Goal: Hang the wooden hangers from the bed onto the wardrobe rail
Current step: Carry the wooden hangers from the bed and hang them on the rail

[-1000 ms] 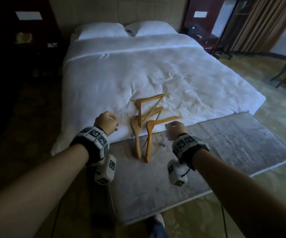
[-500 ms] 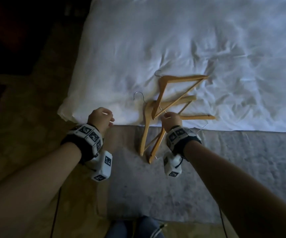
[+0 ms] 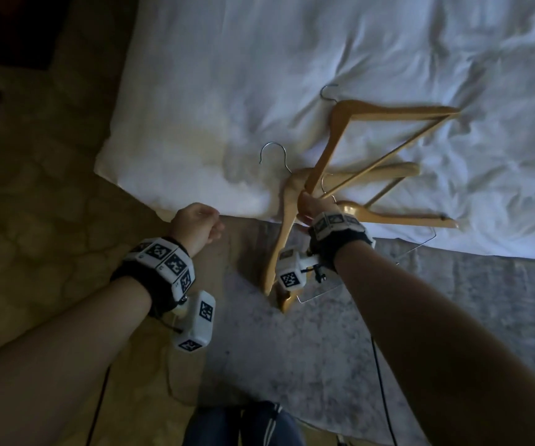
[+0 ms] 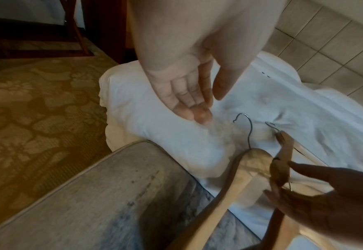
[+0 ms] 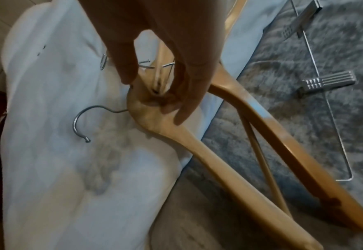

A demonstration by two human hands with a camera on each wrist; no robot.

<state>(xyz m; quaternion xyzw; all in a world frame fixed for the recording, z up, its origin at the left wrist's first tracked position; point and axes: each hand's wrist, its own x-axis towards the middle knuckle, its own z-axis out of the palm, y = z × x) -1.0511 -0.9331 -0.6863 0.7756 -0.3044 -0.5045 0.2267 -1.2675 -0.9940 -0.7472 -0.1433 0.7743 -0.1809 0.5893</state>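
Observation:
Three wooden hangers with metal hooks lie crossed at the foot of the white bed (image 3: 259, 75). One hanger (image 3: 333, 136) is farthest up the bed, another (image 3: 287, 220) reaches down onto the grey bench, and a third (image 3: 404, 217) lies along the bed's edge. My right hand (image 3: 308, 207) is at their crossing. In the right wrist view its thumb and fingers (image 5: 154, 96) curl round the neck of a hanger (image 5: 154, 125). My left hand (image 3: 195, 226) hovers over the bed's corner, left of the hooks, with its fingers (image 4: 197, 108) loosely curled and holding nothing.
A grey padded bench (image 3: 452, 317) runs along the foot of the bed under my arms. A wire bar with metal clips (image 5: 330, 81) lies on it by the hangers. Patterned carpet (image 3: 50, 188) lies to the left. My legs show at the bottom edge.
The view has dropped and closed in on the foot of the bed. My right hand moved from beside the hangers onto their crossing and took hold. The left hand stayed by the bed's corner.

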